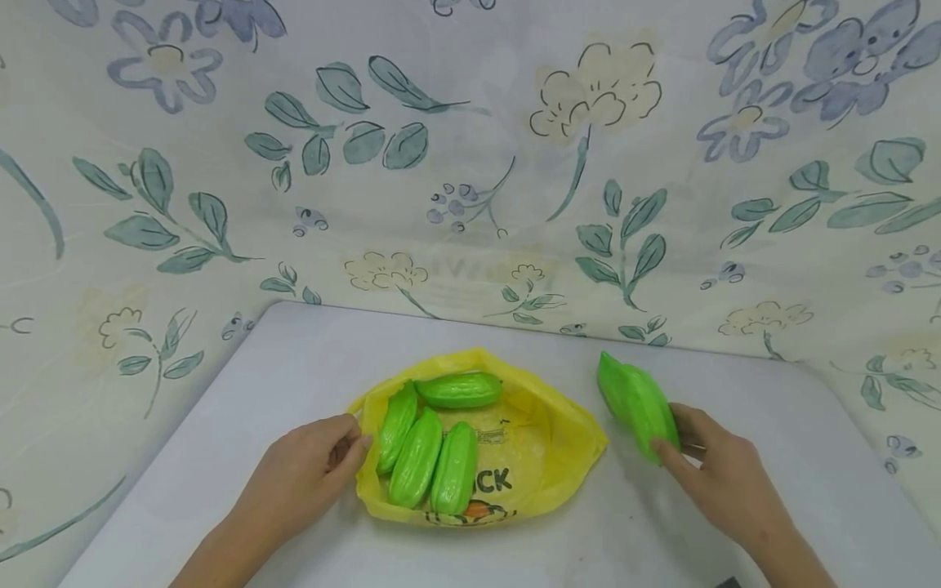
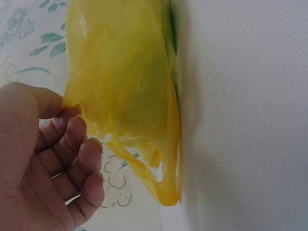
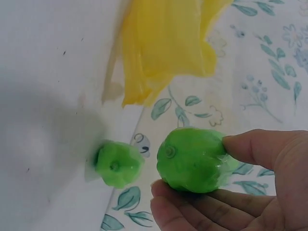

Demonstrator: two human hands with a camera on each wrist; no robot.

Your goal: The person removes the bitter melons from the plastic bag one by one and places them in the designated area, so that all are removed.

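A yellow plastic bag (image 1: 544, 482) lies on its base with its mouth spread wide. Inside it are several glossy green ridged gourds (image 1: 416, 459), grouped mostly at the left. My left hand (image 1: 312, 457) pinches the bag's left rim between thumb and forefinger; the other fingers curl loosely in the left wrist view. To the right of the bag, my right hand (image 1: 716, 465) grips a green ridged gourd (image 3: 190, 161) between thumb and fingers. Beside the held one, another green gourd (image 3: 119, 164) sits on the table, partly overlapped by it in the head view.
The white table (image 1: 294, 359) carries all of these things. Floral-patterned cloth (image 1: 470, 163) stands behind the table and along its sides. A small dark object (image 1: 728, 583) shows at the bottom edge of the head view, near my right forearm.
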